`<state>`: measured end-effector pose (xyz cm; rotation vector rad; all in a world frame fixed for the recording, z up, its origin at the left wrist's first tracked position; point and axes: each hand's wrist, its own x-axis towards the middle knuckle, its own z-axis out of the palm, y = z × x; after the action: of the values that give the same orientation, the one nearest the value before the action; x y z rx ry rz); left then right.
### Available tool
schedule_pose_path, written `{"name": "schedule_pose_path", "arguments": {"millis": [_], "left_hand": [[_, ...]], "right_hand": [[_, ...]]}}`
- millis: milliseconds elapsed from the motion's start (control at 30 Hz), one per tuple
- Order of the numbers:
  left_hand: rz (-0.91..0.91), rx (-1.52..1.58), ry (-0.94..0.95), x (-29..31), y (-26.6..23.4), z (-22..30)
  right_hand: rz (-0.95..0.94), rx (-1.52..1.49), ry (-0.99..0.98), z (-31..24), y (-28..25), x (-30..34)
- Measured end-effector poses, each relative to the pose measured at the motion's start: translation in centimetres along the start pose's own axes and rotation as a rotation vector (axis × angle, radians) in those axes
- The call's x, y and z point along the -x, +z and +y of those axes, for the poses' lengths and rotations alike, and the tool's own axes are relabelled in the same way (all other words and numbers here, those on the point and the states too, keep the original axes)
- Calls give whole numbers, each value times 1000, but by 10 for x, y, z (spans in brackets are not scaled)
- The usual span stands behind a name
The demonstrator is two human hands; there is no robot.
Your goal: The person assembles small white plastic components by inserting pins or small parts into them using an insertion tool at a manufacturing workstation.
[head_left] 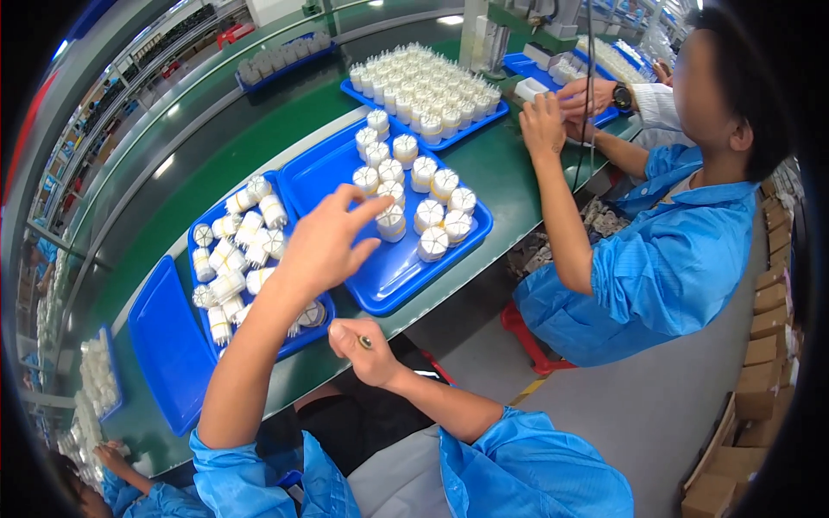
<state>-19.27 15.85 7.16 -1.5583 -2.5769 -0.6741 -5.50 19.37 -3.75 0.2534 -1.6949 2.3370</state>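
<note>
My left hand (321, 246) is open, fingers apart, over the left edge of a blue tray (376, 293). Its fingertips are closest to a white cylindrical part (391, 226) with a spoked top; whether they touch it I cannot tell. Several similar upright parts (444, 184) stand in that tray. By the table's front edge, my right hand (370, 354) is closed round a small tool with a brass-coloured round end (365, 342); the fist hides most of it. Under my left forearm, another blue tray (204, 321) holds several white parts (227, 256) lying jumbled.
An empty-looking blue tray (168, 345) lies at left. Behind, a tray is packed with upright white parts (423, 86). On the right, a co-worker in a blue jacket (665, 250) works near a bench machine (484, 43). A green conveyor belt (194, 155) runs behind the trays.
</note>
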Motion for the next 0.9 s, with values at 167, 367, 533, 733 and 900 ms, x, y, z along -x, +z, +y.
{"name": "schedule_pose_path", "arguments": {"millis": [167,367,533,733,900], "left_hand": [[-57,-45,-7,-14,24,6],[20,62,-102,0,21,-2],[255,606,-224,36,-1,10],[331,912,-495,116,-11,39],[390,910,-475,144,6,51]], "right_hand": [[-7,-10,3,4,3,1],[-8,-31,8,5,2,0],[47,-175,43,4,0,0],[81,-293,-33,2,5,1],[43,-288,-72,6,4,5]]}}
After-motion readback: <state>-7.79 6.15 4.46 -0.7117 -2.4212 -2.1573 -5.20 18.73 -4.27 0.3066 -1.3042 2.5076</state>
